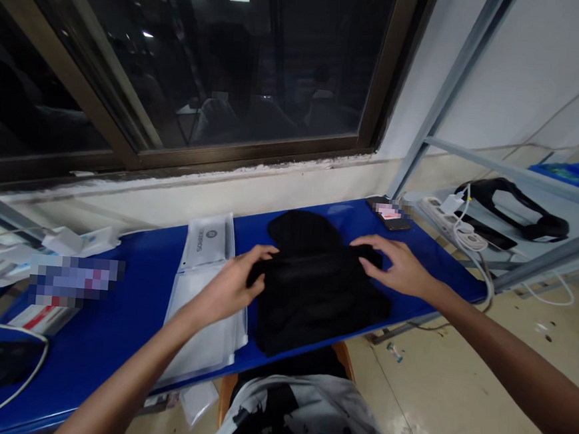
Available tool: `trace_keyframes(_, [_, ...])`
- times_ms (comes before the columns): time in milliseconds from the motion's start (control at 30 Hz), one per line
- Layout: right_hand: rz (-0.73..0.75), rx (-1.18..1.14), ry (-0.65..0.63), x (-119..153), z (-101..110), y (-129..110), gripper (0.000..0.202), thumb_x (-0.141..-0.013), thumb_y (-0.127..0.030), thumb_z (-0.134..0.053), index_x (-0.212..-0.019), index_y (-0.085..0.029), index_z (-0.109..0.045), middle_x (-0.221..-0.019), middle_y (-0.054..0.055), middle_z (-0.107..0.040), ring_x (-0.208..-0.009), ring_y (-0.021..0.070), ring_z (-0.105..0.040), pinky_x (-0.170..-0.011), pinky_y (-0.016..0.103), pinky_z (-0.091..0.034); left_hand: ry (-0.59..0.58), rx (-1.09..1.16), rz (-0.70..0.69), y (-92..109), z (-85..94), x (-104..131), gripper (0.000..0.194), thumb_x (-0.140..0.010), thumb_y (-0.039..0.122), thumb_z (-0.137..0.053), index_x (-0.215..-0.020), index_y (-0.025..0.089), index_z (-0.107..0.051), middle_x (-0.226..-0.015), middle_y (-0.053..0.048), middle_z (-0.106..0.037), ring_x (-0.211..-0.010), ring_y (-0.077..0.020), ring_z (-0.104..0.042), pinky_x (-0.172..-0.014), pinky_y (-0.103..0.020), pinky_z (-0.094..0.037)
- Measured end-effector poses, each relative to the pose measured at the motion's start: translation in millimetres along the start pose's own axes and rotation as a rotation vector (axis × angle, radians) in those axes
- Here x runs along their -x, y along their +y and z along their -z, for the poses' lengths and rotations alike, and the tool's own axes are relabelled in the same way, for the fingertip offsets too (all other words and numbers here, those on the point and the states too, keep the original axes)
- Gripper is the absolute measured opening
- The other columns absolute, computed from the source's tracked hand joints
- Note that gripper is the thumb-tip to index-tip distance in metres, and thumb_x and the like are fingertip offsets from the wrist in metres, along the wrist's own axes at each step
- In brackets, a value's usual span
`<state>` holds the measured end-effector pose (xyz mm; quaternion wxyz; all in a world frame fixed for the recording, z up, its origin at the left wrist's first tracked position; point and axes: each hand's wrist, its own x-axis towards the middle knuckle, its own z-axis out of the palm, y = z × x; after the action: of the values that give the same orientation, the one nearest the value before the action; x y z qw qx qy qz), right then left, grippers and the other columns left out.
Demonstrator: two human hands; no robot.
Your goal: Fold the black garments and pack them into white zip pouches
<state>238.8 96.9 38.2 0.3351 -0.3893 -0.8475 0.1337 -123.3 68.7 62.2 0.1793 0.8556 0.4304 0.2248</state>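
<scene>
With the black cloth (323, 300) as the middle of the clock, a big dark window (291, 70) is between 11 and 12, past the blue surface (130, 325). The cloth is on the surface, close to the edge by the person, and a rounded part of it pokes out near 11. A see-through bag (204, 344) lies just beside the cloth at 9, partly under the left arm. The left hand (231, 283), also at 9, holds a bit of the cloth between thumb and fingers. The right hand (400, 266), at 2, holds the cloth too, with thumb and fingers curled around it. A phone (390, 215) lies at 1.
</scene>
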Motion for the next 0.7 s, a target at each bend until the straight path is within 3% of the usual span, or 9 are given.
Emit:
trace_keyframes(67, [-0.149,-0.208,-0.001,-1.4,0.8,1.6,0.032,-0.094,-0.043,-0.061,-0.118,-0.022,-0.067,-0.110,0.009,-0.074,-0.098,0.0235,-0.071,-0.090,0.038,-0.057,-0.042,0.156,0.025,-9.0,11.3,0.7,0.039,-0.096,0.020,-0.052,-0.135,0.025,-0.051,-0.131,-0.007,-0.064,-0.121,-0.0194,-0.063,-0.100,-0.035,-0.054])
trace_keyframes(167, [-0.299,-0.385,-0.134,-4.7,-14.2,18.3,0.042,-0.089,-0.056,-0.064,-0.104,-0.018,-0.071,-0.097,0.009,-0.077,-0.092,0.0247,-0.073,-0.083,0.037,-0.058,-0.156,0.179,0.016,-27.4,9.9,-0.9,0.033,-0.097,0.026,-0.054,-0.129,0.025,-0.061,-0.132,-0.007,-0.064,-0.120,-0.0199,-0.063,-0.100,-0.037,-0.054])
trace_keyframes(267, [-0.363,-0.358,-0.229,-8.9,-32.5,39.9,0.044,-0.089,-0.058,-0.061,-0.095,-0.016,-0.073,-0.092,0.009,-0.078,-0.090,0.0263,-0.073,-0.081,0.039,-0.057,-0.218,0.134,0.063,-47.4,-2.6,-4.6,0.031,-0.094,0.030,-0.063,-0.124,0.024,-0.068,-0.126,-0.008,-0.069,-0.109,-0.0214,-0.068,-0.089,-0.034,-0.056])
trace_keyframes(333, [-0.355,-0.220,-0.270,-10.8,-37.1,44.5,0.034,-0.092,-0.048,-0.060,-0.094,-0.016,-0.074,-0.092,0.009,-0.077,-0.087,0.0261,-0.073,-0.081,0.040,-0.058,-0.205,0.129,0.112,-57.2,-8.0,-6.8,0.030,-0.095,0.031,-0.062,-0.123,0.023,-0.069,-0.124,-0.008,-0.072,-0.106,-0.0222,-0.070,-0.086,-0.033,-0.057])
trace_keyframes(433, [-0.270,0.125,-0.114,-11.2,-36.4,25.6,0.024,-0.092,-0.023,-0.056,-0.105,-0.019,-0.075,-0.106,0.010,-0.075,-0.095,0.0276,-0.070,-0.090,0.047,-0.057,-0.117,0.074,0.140,-58.1,-10.5,-9.6,0.028,-0.099,0.031,-0.056,-0.120,0.022,-0.071,-0.120,-0.007,-0.074,-0.105,-0.0233,-0.071,-0.090,-0.036,-0.057])
trace_keyframes(533, [-0.079,0.283,0.064,-9.2,-47.6,-14.7,0.040,-0.093,-0.010,-0.046,-0.120,-0.021,-0.072,-0.121,0.011,-0.071,-0.112,0.0282,-0.065,-0.103,0.049,-0.054,0.049,-0.113,0.053,-38.6,-17.3,-11.1,0.031,-0.103,0.028,-0.048,-0.121,0.018,-0.071,-0.124,-0.011,-0.072,-0.115,-0.0259,-0.067,-0.102,-0.043,-0.053])
trace_keyframes(600, [0.061,0.266,0.001,-6.5,-67.0,-39.2,0.046,-0.096,-0.009,-0.042,-0.132,-0.023,-0.067,-0.130,0.010,-0.068,-0.121,0.0267,-0.063,-0.108,0.046,-0.052,0.124,-0.231,-0.056,-21.1,-29.5,-9.9,0.036,-0.105,0.028,-0.043,-0.129,0.016,-0.066,-0.134,-0.014,-0.066,-0.128,-0.0274,-0.059,-0.110,-0.047,-0.049])
trace_keyframes(700, [0.157,0.288,-0.136,1.1,-98.6,-53.8,0.052,-0.102,-0.023,-0.045,-0.153,-0.014,-0.045,-0.154,0.016,-0.050,-0.143,0.0300,-0.046,-0.119,0.050,-0.042,0.003,-0.322,-0.216,-7.8,-54.7,-4.1,0.051,-0.105,0.037,-0.044,-0.149,0.012,-0.047,-0.155,-0.018,-0.047,-0.149,-0.0300,-0.037,-0.120,-0.051,-0.037])
